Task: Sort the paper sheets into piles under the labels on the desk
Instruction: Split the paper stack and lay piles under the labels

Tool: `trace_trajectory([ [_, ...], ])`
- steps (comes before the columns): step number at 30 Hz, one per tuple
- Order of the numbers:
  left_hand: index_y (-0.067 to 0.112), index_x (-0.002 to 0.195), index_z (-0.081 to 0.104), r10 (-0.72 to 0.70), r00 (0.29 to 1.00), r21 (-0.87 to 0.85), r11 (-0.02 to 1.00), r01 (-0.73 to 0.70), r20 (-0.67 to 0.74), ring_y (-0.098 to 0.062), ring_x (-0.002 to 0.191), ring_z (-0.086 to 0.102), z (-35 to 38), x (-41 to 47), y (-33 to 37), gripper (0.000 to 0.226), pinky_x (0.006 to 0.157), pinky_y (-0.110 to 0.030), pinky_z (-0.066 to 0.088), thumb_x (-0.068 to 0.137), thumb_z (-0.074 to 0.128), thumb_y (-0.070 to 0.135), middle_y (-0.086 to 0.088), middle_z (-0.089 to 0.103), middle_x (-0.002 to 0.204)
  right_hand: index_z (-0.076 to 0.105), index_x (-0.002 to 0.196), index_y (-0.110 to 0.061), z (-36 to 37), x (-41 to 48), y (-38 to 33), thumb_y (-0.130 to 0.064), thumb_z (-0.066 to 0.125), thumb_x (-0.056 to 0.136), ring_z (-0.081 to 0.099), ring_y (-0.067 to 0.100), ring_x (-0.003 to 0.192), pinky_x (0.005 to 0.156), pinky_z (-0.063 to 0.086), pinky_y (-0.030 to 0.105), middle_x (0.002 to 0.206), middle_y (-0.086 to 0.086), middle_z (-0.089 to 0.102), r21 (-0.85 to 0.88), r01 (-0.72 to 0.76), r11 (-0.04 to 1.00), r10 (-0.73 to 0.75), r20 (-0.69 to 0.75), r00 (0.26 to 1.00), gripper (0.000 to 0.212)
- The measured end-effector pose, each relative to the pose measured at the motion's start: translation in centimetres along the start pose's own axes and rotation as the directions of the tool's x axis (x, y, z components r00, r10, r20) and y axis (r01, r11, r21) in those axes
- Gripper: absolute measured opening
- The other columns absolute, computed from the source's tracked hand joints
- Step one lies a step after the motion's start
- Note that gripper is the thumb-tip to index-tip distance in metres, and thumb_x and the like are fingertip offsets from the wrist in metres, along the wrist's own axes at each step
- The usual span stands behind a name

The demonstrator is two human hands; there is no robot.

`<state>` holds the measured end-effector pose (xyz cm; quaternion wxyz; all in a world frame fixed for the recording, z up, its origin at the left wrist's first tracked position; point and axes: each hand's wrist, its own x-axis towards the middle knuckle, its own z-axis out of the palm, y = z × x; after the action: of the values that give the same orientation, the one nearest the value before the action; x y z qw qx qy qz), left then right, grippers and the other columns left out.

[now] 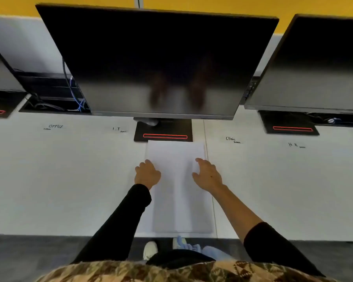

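A stack of white paper sheets [177, 180] lies face down in the middle of the white desk [69, 180], running from the monitor base to the front edge. My left hand [147, 173] rests on the stack's left edge with fingers curled down onto it. On the right side of the stack, my right hand [207, 175] lies with fingers spread and relaxed. Handwritten labels mark the desk: "OFFICE" [55, 126] far left, "I.T" [117, 129] left of centre, "Clinic" [231, 139] right of centre, "H R" [293, 144] far right.
A large dark monitor [157, 62] hangs over the back of the desk on a black base [163, 131]. More monitors stand at the left [0, 78] and right [314, 64]. Cables [75, 94] lie behind. The desk's front edge runs along the bottom, with shoes below it.
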<state>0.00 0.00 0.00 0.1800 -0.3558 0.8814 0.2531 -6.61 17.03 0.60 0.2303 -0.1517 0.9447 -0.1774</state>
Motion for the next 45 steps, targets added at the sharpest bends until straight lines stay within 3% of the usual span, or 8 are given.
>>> trace_trajectory([
  [6, -0.006, 0.132, 0.035, -0.072, 0.997, -0.027, 0.997, 0.073, 0.037, -0.034, 0.128, 0.038, 0.4, -0.2, -0.5, 0.042, 0.107, -0.034, 0.032, 0.096, 0.038, 0.016, -0.022, 0.037, 0.137, 0.019, 0.146, -0.018, 1.0, -0.2, 0.6, -0.026, 0.048, 0.093, 0.038, 0.032, 0.131, 0.106, 0.039, 0.041, 0.144, 0.015, 0.036, 0.019, -0.104, 0.994, 0.1, 0.141, 0.985, 0.061],
  [17, -0.001, 0.131, 0.036, -0.072, 0.994, -0.151, 0.987, 0.059, -0.08, -0.035, 0.122, 0.044, 0.0, -0.5, -0.1, 0.04, 0.097, -0.039, 0.043, 0.092, 0.043, 0.009, -0.02, 0.042, 0.132, 0.018, 0.146, -0.02, 0.5, 0.4, -0.3, -0.029, 0.05, 0.092, 0.048, 0.03, 0.122, 0.098, 0.045, 0.038, 0.135, 0.013, 0.046, 0.0, -0.115, 0.993, 0.115, 0.104, 0.988, 0.063],
  [22, 0.0, 0.127, 0.04, -0.037, 0.995, -0.511, 0.859, -0.014, -0.09, -0.034, 0.117, 0.05, -0.1, -0.6, -0.2, 0.039, 0.095, -0.035, 0.043, 0.089, 0.04, -0.01, -0.021, 0.048, 0.13, 0.016, 0.146, -0.02, 0.5, 0.4, 0.0, -0.027, 0.05, 0.091, 0.047, 0.031, 0.123, 0.1, 0.044, 0.041, 0.137, 0.012, 0.046, 0.043, -0.136, 0.99, 0.131, 0.095, 0.987, 0.065],
  [29, 0.01, 0.099, 0.039, -0.044, 0.991, -0.727, 0.684, -0.064, -0.129, -0.026, 0.089, 0.049, -1.5, -0.3, -1.1, 0.027, 0.072, -0.031, 0.045, 0.086, 0.032, -0.013, -0.008, 0.05, 0.097, 0.007, 0.148, -0.019, 0.0, 0.9, 0.9, -0.025, 0.064, 0.084, 0.042, 0.031, 0.129, 0.106, 0.039, 0.042, 0.143, 0.012, 0.04, 0.523, -0.171, 0.835, 0.219, -0.03, 0.975, 0.086],
  [32, 0.011, 0.098, 0.041, -0.019, 0.976, -0.812, 0.558, -0.17, -0.218, -0.028, 0.094, 0.055, -3.6, -0.3, -0.9, 0.028, 0.08, -0.037, 0.049, 0.085, 0.033, -0.013, -0.009, 0.055, 0.099, 0.032, 0.14, -0.01, -2.3, 0.9, -0.3, -0.013, 0.065, 0.084, 0.059, 0.017, 0.092, 0.079, 0.047, 0.013, 0.104, 0.003, 0.059, 0.71, 0.002, 0.704, 0.2, -0.201, 0.959, 0.065],
  [34, 0.012, 0.099, 0.042, 0.014, 0.949, -0.828, 0.484, -0.283, -0.316, -0.025, 0.09, 0.058, -5.7, -0.7, -0.2, 0.029, 0.08, -0.034, 0.05, 0.086, 0.035, -0.012, -0.006, 0.057, 0.097, 0.051, 0.12, -0.004, -4.5, 0.7, -1.8, -0.007, 0.064, 0.085, 0.053, 0.004, 0.069, 0.057, 0.041, 0.001, 0.081, -0.006, 0.056, 0.721, 0.185, 0.668, 0.156, -0.378, 0.912, 0.038],
  [39, 0.015, 0.105, 0.044, 0.145, 0.856, -0.81, 0.278, -0.517, -0.496, -0.012, 0.089, 0.06, -9.8, -2.6, 0.9, 0.03, 0.082, -0.024, 0.049, 0.089, 0.041, -0.011, 0.003, 0.062, 0.096, 0.054, 0.09, -0.012, -7.4, -0.2, -3.4, -0.009, 0.062, 0.087, 0.057, 0.011, 0.074, 0.068, 0.049, 0.016, 0.083, 0.001, 0.061, 0.672, 0.479, 0.564, 0.088, -0.626, 0.775, 0.01],
  [45, 0.018, 0.102, 0.055, 0.196, 0.875, -0.739, 0.474, -0.48, -0.443, -0.015, 0.087, 0.059, -6.6, -1.4, -1.3, 0.014, 0.082, -0.03, 0.051, 0.092, 0.053, 0.009, 0.003, 0.062, 0.095, 0.06, 0.086, -0.003, -3.8, -0.5, -2.4, -0.005, 0.06, 0.087, 0.052, 0.011, 0.067, 0.057, 0.041, 0.005, 0.075, 0.006, 0.059, 0.712, 0.351, 0.609, 0.142, -0.533, 0.834, 0.002],
])
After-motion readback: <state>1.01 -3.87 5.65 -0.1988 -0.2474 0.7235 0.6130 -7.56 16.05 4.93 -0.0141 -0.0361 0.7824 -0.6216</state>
